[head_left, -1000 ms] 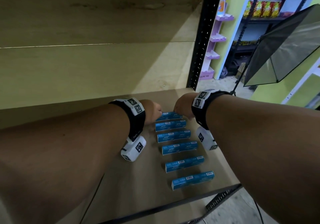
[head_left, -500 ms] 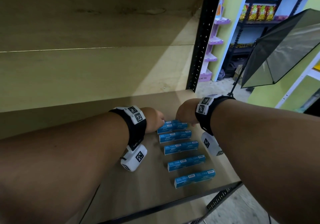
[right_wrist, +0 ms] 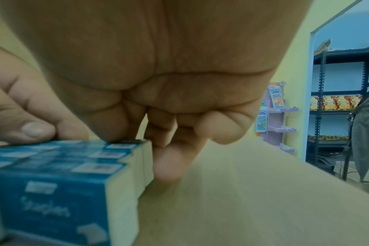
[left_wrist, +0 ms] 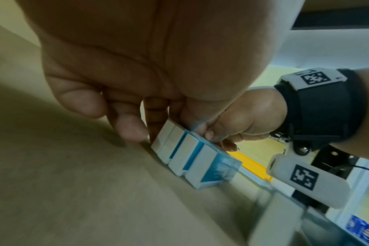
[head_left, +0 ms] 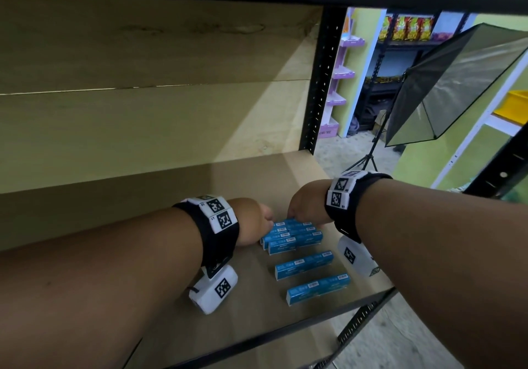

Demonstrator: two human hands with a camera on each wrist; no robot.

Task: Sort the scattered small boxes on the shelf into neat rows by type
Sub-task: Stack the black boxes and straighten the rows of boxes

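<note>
Several long blue boxes lie in a column on the wooden shelf (head_left: 171, 311). The back ones are pressed side by side into a tight bunch (head_left: 294, 235) (left_wrist: 190, 156) (right_wrist: 59, 166). Two more boxes (head_left: 304, 265) (head_left: 318, 287) lie apart nearer the front edge. My left hand (head_left: 253, 220) hooks its fingers (left_wrist: 131, 129) behind the bunch's left end. My right hand (head_left: 303, 208) grips the right end, with fingers (right_wrist: 171, 159) down behind the far box and the thumb on top.
A black perforated upright (head_left: 317, 83) stands at the shelf's right rear corner. The shelf's black front rail (head_left: 285, 331) runs just below the nearest box. A softbox light on a stand (head_left: 457, 83) and other store racks are beyond to the right. An upper shelf hangs overhead.
Both hands have drawn the far boxes toward the front, closing the gaps, so the back of the spaced column is now a tight bunch. The two front boxes have stayed put.
</note>
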